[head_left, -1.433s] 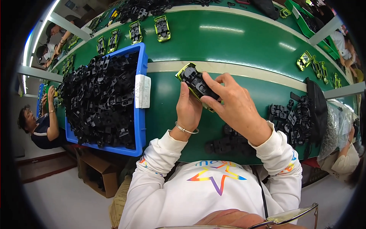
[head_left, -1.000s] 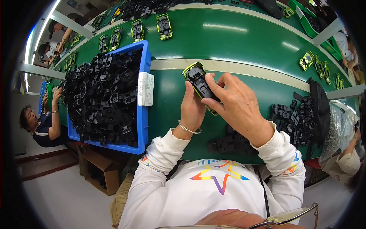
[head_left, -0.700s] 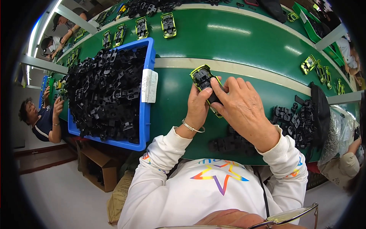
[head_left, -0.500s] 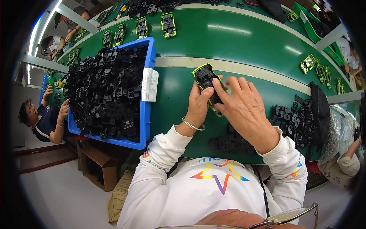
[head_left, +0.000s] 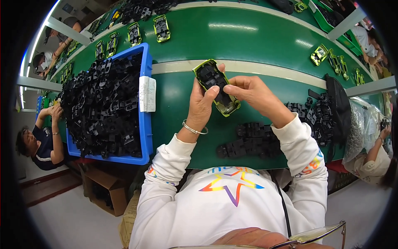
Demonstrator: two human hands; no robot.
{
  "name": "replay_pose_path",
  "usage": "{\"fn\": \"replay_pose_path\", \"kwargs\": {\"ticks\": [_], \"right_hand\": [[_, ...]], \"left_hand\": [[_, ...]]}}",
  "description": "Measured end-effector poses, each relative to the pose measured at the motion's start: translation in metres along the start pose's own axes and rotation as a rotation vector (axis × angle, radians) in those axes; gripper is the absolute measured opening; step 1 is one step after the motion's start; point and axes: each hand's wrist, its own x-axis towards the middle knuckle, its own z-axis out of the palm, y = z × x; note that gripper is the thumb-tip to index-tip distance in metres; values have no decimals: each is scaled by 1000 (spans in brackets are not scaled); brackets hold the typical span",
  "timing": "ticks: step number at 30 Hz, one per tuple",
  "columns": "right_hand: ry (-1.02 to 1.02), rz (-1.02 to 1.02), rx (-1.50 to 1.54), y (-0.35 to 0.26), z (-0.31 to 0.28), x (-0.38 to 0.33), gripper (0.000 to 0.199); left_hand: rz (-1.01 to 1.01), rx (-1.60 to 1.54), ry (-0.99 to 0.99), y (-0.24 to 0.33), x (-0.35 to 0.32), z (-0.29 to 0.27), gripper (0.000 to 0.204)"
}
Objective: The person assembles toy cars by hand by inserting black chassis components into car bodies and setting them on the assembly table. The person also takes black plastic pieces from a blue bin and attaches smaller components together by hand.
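Note:
A lime-green toy car shell point(head_left: 226, 108) lies open side up above the table, with a black plastic insert point(head_left: 210, 77) seated inside it. My left hand point(head_left: 201, 101) is closed round its left side, thumb resting on the black part. From the right, my right hand point(head_left: 253, 92) pinches the car's edge, its thumb pressed on the insert and its other fingers partly hidden. Loose black plastic parts point(head_left: 248, 143) lie on the green table below my right hand.
On my left stands a blue crate point(head_left: 146, 124) heaped with black parts. Several green car shells point(head_left: 161, 29) line the conveyor belt point(head_left: 248, 45) beyond. At right are more black parts point(head_left: 317, 120), a black pouch point(head_left: 338, 112) and a clear plastic bag point(head_left: 357, 133). Co-workers point(head_left: 39, 141) sit nearby.
My right hand has drawn back from over the car to its right edge, its thumb now on the insert where the index finger was. More of the car shows. The whole view has shifted slightly.

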Motion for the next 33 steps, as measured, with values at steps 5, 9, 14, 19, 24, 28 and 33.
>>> {"fn": "replay_pose_path", "kwargs": {"ticks": [5,9,14,19,24,28,33], "right_hand": [[52,-46,-18,9,2,2,34],[109,-25,6,21,-9,12,33],[89,98,61,14,-27,7,32],[89,-32,130,13,-31,2,32],[155,-121,48,24,-35,5,33],[136,-36,53,36,-51,19,38],[315,-125,-176,25,-93,21,55]], "left_hand": [[4,113,-78,-4,7,-8,51],[-303,268,-39,4,25,-10,43],[-261,252,2,4,33,7,43],[-204,203,8,2,27,21,43],[-173,247,-42,-4,35,20,49],[-323,193,-73,-16,62,20,62],[-191,314,86,-33,137,-35,50]]}}
